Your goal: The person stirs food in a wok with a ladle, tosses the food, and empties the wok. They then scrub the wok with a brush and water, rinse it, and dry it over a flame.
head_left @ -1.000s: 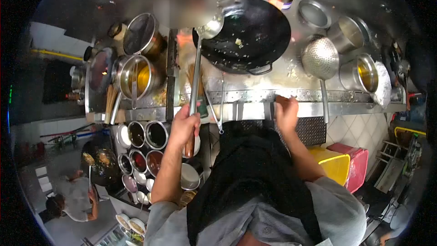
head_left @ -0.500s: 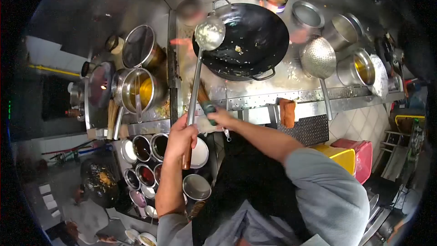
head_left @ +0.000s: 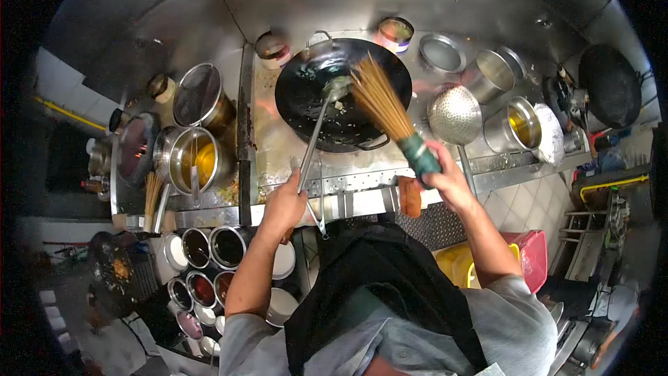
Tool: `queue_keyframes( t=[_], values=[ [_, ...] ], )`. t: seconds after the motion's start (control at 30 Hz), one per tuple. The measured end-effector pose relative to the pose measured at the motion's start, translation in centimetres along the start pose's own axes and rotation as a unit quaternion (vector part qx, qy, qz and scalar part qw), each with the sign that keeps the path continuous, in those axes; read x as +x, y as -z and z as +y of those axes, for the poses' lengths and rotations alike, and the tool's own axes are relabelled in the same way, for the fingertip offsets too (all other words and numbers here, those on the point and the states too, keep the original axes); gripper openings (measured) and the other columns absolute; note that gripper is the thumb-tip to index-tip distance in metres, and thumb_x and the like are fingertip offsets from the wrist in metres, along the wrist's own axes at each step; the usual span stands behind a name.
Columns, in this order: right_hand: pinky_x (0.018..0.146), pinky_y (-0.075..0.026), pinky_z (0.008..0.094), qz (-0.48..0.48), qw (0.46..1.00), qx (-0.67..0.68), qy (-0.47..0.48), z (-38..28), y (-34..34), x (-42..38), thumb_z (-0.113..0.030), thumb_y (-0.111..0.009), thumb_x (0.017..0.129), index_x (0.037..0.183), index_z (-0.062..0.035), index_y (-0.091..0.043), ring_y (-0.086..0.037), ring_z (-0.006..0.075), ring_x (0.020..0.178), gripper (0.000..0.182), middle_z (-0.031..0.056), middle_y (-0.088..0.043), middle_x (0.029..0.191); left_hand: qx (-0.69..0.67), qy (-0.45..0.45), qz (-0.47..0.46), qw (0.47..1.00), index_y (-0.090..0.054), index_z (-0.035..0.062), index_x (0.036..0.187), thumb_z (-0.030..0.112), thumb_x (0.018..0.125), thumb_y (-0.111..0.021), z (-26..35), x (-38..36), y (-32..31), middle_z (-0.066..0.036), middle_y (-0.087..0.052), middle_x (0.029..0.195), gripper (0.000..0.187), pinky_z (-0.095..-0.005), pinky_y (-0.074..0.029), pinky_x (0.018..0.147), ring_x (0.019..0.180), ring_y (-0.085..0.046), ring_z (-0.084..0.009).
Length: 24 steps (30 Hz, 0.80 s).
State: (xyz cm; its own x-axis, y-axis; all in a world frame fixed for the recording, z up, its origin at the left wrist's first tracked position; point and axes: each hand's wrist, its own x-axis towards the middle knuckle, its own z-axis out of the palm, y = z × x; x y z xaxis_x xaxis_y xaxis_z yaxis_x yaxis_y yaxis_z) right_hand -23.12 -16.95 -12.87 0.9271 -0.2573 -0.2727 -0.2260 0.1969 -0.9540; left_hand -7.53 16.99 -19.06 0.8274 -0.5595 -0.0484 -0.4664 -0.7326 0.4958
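In the head view, your left hand point(head_left: 284, 207) wraps its fingers round the ladle point(head_left: 316, 136), whose bowl is inside the wok point(head_left: 296, 115), near the back edge of the stove top point(head_left: 278, 153). Your right hand point(head_left: 449, 179) closes its fingers round the brush point(head_left: 387, 108), bristles over the wok's right side. The step seems to be bringing both tools to the wok; the next move calls for a firm brush grip.

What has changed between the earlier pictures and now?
The right hand took up the long-bristled brush and brought it rightward, over the wok. The ladle moved inward from the wok's left rim. The left hand still holds the ladle; wok and strainer stayed in place.
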Motion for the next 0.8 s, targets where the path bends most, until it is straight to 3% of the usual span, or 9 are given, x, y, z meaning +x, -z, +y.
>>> queue_keyframes(
  t=[0.1, 0.3, 0.37, 0.4, 0.43, 0.5, 0.63, 0.7, 0.8],
  values=[
    [0.078, -0.048, 0.0267, 0.087, 0.966, -0.208, 0.125, -0.5, 0.6, 3.8, -0.008, -0.068, 0.075, 0.140, -0.0039, -0.039, -0.057, 0.0144, 0.089, 0.072, 0.0095, -0.059, 0.105, 0.140, 0.031, -0.059, 0.988, -0.047, 0.0092, 0.140, 0.011, 0.085, -0.053, 1.9, 1.9, 2.5, -0.025, -0.067, 0.081, 0.055, -0.0517, -0.053, 0.067, 0.073, -0.067, -0.0411],
    [0.089, -0.046, 0.0279, 0.076, 0.985, -0.118, 0.098, -0.2, 2.4, 5.5, -0.012, -0.070, 0.084, 0.147, -0.0079, -0.039, -0.055, 0.0146, 0.101, 0.070, 0.0085, -0.059, 0.120, 0.200, 0.032, -0.122, 0.972, -0.047, 0.0096, 0.140, 0.008, 0.084, -0.052, 0.7, 1.7, 3.5, -0.026, -0.067, 0.084, 0.056, -0.0512, -0.053, 0.065, 0.074, -0.068, -0.0405],
    [0.093, -0.046, 0.0300, 0.084, 0.973, -0.175, 0.127, 0.1, 3.4, 6.5, -0.018, -0.070, 0.086, 0.146, -0.0074, -0.042, -0.058, 0.0163, 0.108, 0.067, 0.0123, -0.060, 0.126, -0.019, -0.126, 0.056, 0.990, -0.048, 0.0074, 0.139, 0.009, 0.086, -0.057, -2.4, 0.4, 0.7, -0.021, -0.068, 0.084, 0.053, -0.0444, -0.054, 0.060, 0.064, -0.067, -0.0338],
    [0.093, -0.047, 0.0317, 0.079, 0.960, -0.239, 0.125, -0.2, 3.7, 7.3, -0.021, -0.070, 0.086, 0.145, -0.0091, -0.043, -0.061, 0.0210, 0.108, 0.066, 0.0161, -0.062, 0.124, -0.267, 0.216, -0.153, 0.927, -0.050, 0.0052, 0.134, 0.011, 0.089, -0.061, 3.0, 0.6, 4.0, -0.010, -0.063, 0.076, 0.047, -0.0364, -0.050, 0.048, 0.051, -0.059, -0.0217],
    [0.093, -0.048, 0.0334, 0.073, 0.942, -0.303, 0.122, -0.6, 4.0, 8.3, -0.024, -0.070, 0.086, 0.145, -0.0109, -0.044, -0.064, 0.0256, 0.108, 0.065, 0.0200, -0.063, 0.122, -0.266, 0.220, -0.153, 0.926, -0.050, 0.0052, 0.134, 0.011, 0.089, -0.061, 4.4, 0.7, 4.0, -0.010, -0.063, 0.076, 0.047, -0.0364, -0.050, 0.048, 0.051, -0.059, -0.0217],
    [0.092, -0.050, 0.0390, 0.069, 0.912, -0.374, 0.154, -2.1, 2.7, 10.8, -0.030, -0.068, 0.086, 0.142, -0.0158, -0.048, -0.065, 0.0365, 0.105, 0.061, 0.0263, -0.063, 0.117, -0.571, 0.376, -0.155, 0.714, -0.051, 0.0067, 0.128, 0.012, 0.091, -0.059, 5.9, 0.6, 3.7, -0.001, -0.052, 0.067, 0.038, -0.0300, -0.043, 0.040, 0.047, -0.049, -0.0133],
    [0.090, -0.051, 0.0443, -0.198, 0.790, -0.577, 0.063, 0.9, 1.9, 21.5, -0.036, -0.067, 0.080, 0.136, -0.0200, -0.056, -0.065, 0.0378, 0.103, 0.060, 0.0207, -0.067, 0.111, -0.698, 0.371, -0.138, 0.597, -0.054, 0.0110, 0.121, 0.018, 0.096, -0.052, 6.5, 1.0, 1.9, 0.004, -0.048, 0.066, 0.026, -0.0226, -0.035, 0.034, 0.045, -0.043, -0.0061],
    [0.092, -0.052, 0.0432, -0.203, 0.749, -0.629, 0.054, 0.0, 1.4, 24.3, -0.033, -0.065, 0.079, 0.132, -0.0194, -0.060, -0.066, 0.0353, 0.101, 0.055, 0.0175, -0.069, 0.108, -0.721, 0.358, -0.160, 0.571, -0.054, 0.0117, 0.123, 0.019, 0.096, -0.051, 6.4, 0.9, 1.6, 0.004, -0.048, 0.066, 0.028, -0.0222, -0.035, 0.034, 0.045, -0.043, -0.0049],
    [0.091, -0.053, 0.0430, -0.169, 0.582, -0.788, 0.109, -3.9, -1.6, 23.6, -0.018, -0.058, 0.081, 0.124, -0.0188, -0.065, -0.067, 0.0326, 0.102, 0.044, 0.0181, -0.069, 0.108, -0.710, 0.363, -0.152, 0.584, -0.053, 0.0126, 0.118, 0.018, 0.096, -0.052, 6.7, 1.2, 1.7, 0.004, -0.048, 0.067, 0.022, -0.0229, -0.034, 0.034, 0.045, -0.043, -0.0051]
  ],
)
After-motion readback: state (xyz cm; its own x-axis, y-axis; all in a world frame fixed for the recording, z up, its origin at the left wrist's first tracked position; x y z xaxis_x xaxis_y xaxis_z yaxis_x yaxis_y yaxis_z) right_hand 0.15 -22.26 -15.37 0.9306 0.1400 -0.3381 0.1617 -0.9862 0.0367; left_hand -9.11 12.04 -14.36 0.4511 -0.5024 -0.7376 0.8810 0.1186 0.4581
